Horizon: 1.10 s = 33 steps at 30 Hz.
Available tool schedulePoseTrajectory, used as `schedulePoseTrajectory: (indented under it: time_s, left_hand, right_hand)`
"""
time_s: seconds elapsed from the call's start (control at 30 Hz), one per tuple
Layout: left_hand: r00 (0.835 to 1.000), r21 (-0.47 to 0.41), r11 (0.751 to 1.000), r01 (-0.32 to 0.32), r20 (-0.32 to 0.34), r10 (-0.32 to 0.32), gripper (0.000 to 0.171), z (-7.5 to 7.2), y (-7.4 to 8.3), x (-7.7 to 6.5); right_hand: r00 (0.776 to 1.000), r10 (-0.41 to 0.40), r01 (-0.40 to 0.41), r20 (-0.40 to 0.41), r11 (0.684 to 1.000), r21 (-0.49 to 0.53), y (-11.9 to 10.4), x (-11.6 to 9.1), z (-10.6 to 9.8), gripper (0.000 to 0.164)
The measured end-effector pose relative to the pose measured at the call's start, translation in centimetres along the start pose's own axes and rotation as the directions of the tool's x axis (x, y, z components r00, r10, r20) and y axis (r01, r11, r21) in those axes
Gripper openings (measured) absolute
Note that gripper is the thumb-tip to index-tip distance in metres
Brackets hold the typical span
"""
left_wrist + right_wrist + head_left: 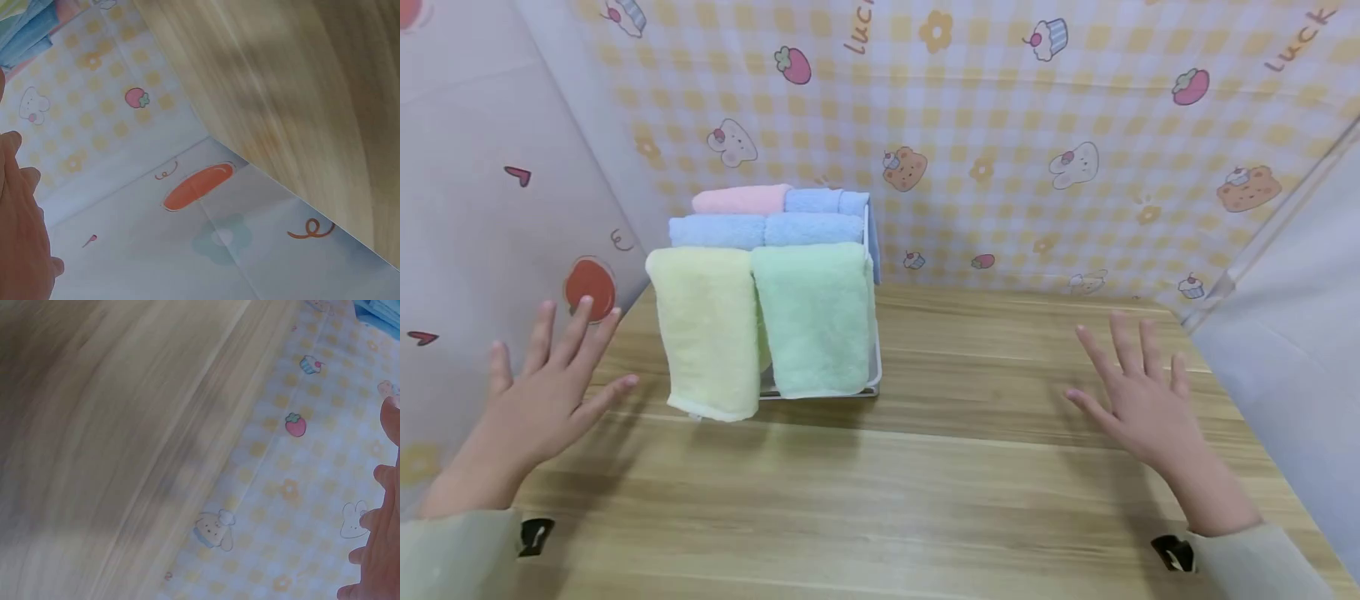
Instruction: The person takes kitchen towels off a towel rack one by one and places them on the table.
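Several small towels hang over a white wire rack (877, 354) at the left back of the table. In front are a yellow towel (706, 329) and a green towel (814, 321). Behind them lie blue towels (718, 231) and a pink towel (741, 200). My left hand (546, 396), fingers spread, is held left of the rack, apart from the towels. Well to the right of the rack is my right hand (1150, 404), also with fingers spread and nothing in it. Both wrist views show only part of each hand at the edge.
A wood-grain table (955, 492) lies under both hands. Behind it hangs a checked cloth (985, 108) with printed cartoons. White sheets stand at the left side (467, 200) and right side (1292, 325).
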<state>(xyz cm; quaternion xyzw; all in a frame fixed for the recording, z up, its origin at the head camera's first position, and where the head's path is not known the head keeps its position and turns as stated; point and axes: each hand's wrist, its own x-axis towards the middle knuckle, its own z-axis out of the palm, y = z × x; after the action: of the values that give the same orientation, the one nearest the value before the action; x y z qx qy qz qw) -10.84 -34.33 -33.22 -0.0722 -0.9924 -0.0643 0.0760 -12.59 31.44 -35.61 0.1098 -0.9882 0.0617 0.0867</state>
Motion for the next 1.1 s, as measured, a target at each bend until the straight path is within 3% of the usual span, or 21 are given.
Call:
schedulePoseTrajectory:
  time_s: [0.27,0.47,0.53,0.67,0.93,1.0,1.1]
  left_hand:
    - [0.997,-0.121,0.992,-0.024,-0.073,0.015,0.082,-1.2,0.4,1.5]
    - [0.985,-0.288,0.956,-0.062,-0.171,0.013,0.076,-2.2,1.1,2.2]
    - [0.972,-0.344,0.933,-0.110,-0.232,0.029,0.071,-2.6,1.4,2.4]
    - [0.931,-0.427,0.878,-0.216,-0.360,0.054,0.057,-3.2,2.3,2.9]
    - [0.864,-0.497,0.828,-0.259,-0.502,-0.031,0.041,-4.0,4.4,3.5]
    - [0.856,-0.511,0.815,-0.274,-0.516,-0.036,0.038,-4.2,4.7,3.6]
    - [0.857,-0.543,0.795,-0.269,-0.512,-0.060,0.035,-4.4,4.9,3.9]
  right_hand:
    - [0.999,-0.042,0.044,-0.024,0.998,0.053,-2.4,1.6,-0.2,0.080]
    - [0.994,-0.104,0.108,-0.043,0.989,0.098,-4.4,2.7,-0.2,0.078]
    - [0.992,-0.116,0.122,-0.051,0.986,0.117,-5.1,3.0,-0.3,0.078]
    - [0.984,-0.158,0.169,-0.083,0.974,0.149,-6.4,3.7,-0.4,0.077]
    - [0.958,-0.238,0.276,-0.161,0.920,0.278,-9.2,5.0,-0.3,0.074]
    - [0.950,-0.258,0.305,-0.178,0.892,0.335,-10.0,5.3,-0.3,0.074]
    - [0.934,-0.291,0.352,-0.210,0.854,0.384,-11.3,6.0,-0.5,0.073]
